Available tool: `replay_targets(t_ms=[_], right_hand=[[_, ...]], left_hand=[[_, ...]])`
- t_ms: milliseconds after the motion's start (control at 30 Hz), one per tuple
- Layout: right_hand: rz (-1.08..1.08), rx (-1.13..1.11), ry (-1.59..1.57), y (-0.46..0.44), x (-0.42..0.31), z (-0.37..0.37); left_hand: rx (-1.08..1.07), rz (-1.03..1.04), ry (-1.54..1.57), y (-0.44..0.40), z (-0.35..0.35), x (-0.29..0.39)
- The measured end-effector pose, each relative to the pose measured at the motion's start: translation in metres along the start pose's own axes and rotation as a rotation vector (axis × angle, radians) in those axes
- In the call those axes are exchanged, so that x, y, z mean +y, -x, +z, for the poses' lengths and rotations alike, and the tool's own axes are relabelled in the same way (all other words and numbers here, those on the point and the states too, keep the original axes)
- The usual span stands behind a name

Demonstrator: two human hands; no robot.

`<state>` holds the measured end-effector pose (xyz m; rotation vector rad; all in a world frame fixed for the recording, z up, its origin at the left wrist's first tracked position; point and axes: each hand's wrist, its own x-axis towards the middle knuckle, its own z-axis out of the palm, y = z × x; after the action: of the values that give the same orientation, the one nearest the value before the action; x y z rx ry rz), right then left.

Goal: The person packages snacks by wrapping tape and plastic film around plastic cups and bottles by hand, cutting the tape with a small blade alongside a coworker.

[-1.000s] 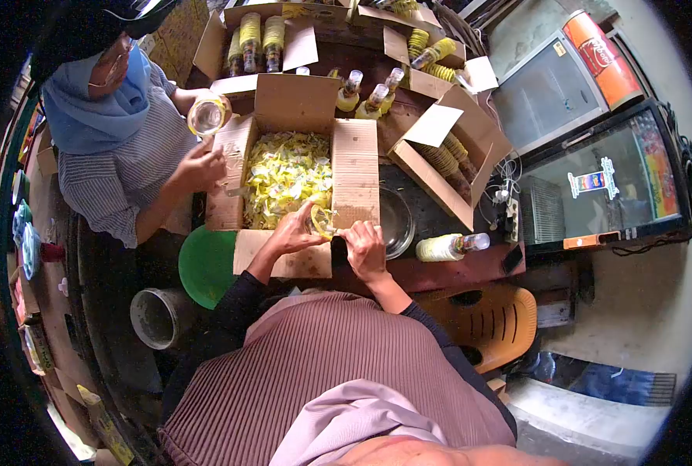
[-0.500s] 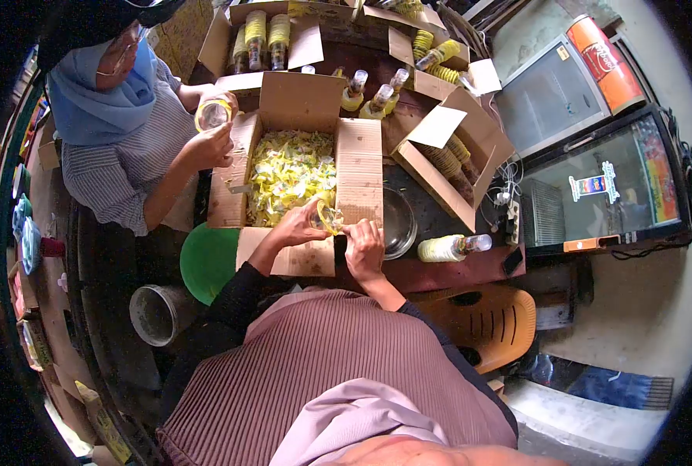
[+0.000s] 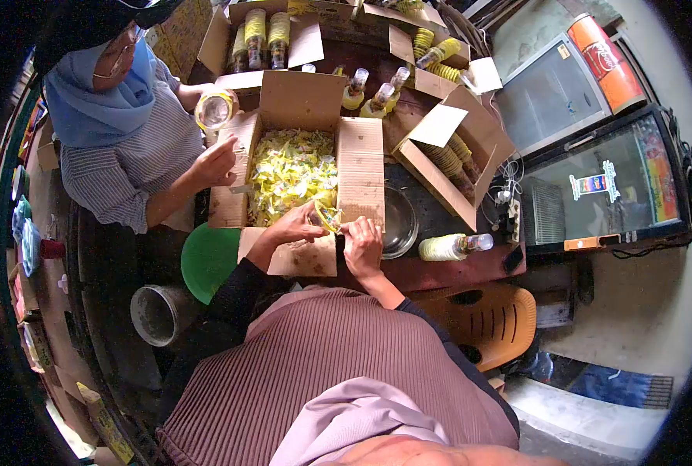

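My left hand (image 3: 294, 227) is closed around a small clear plastic cup (image 3: 329, 216) with a yellow printed band, held over the near edge of an open cardboard box (image 3: 359, 167). The cup lies tilted on its side. My right hand (image 3: 363, 247) has its fingers pinched together at the cup's right edge; whatever they grip is too small to make out. Yellow and white plastic scraps (image 3: 291, 175) fill the box beneath.
Across to the left a co-worker holds another cup (image 3: 215, 110). Stacks of yellow-banded cups lie in a box (image 3: 447, 159) and beside it as a loose stack (image 3: 454, 247). A glass bowl (image 3: 399, 225) stands right of my hands; a green round object (image 3: 206, 262) is at left.
The cup in my left hand has turned slightly, and my right hand stays by its edge. The co-worker's lower hand has moved down, away from their cup.
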<state>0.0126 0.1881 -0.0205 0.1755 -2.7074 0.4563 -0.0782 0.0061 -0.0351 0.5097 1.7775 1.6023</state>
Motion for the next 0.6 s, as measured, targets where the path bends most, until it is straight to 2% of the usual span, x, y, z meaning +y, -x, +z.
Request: replay_targets(t_ms=[67, 133, 167, 267, 333, 367, 467, 500, 533, 567, 600], right_hand=[[0.026, -0.002, -0.015, 0.001, 0.001, 0.001], [-0.102, -0.025, 0.06, 0.001, -0.001, -0.005], [-0.098, -0.026, 0.061, 0.003, 0.0, -0.005], [-0.179, -0.029, 0.082, 0.004, 0.001, -0.004], [-0.047, -0.058, -0.008, 0.002, -0.001, -0.003], [-0.049, -0.06, -0.009, 0.002, 0.001, 0.0], [0.34, -0.134, -0.466, 0.0, 0.007, 0.01], [0.342, -0.132, -0.468, 0.0, 0.01, 0.013], [0.437, -0.167, -0.644, 0.0, 0.015, 0.018], [0.531, -0.201, -0.82, 0.001, 0.019, 0.021], [0.487, -0.184, -0.789, -0.001, 0.021, 0.021]], left_hand=[[-0.029, -0.12, 0.089, 0.004, -0.001, 0.01], [-0.083, -0.178, 0.099, -0.002, -0.008, -0.006], [-0.135, -0.234, 0.11, -0.005, -0.01, -0.016], [-0.111, -0.218, 0.09, -0.004, -0.007, -0.018], [-0.082, -0.132, 0.053, 0.002, -0.007, -0.006], [-0.08, -0.132, 0.054, 0.002, -0.007, -0.008], [-0.036, -0.045, 0.038, -0.003, -0.006, -0.019], [0.015, 0.076, -0.043, -0.004, -0.005, -0.019], [0.064, 0.197, -0.124, -0.004, -0.006, -0.02], [0.062, 0.198, -0.126, -0.004, -0.007, -0.021], [0.071, 0.205, -0.239, -0.002, -0.008, -0.017]])
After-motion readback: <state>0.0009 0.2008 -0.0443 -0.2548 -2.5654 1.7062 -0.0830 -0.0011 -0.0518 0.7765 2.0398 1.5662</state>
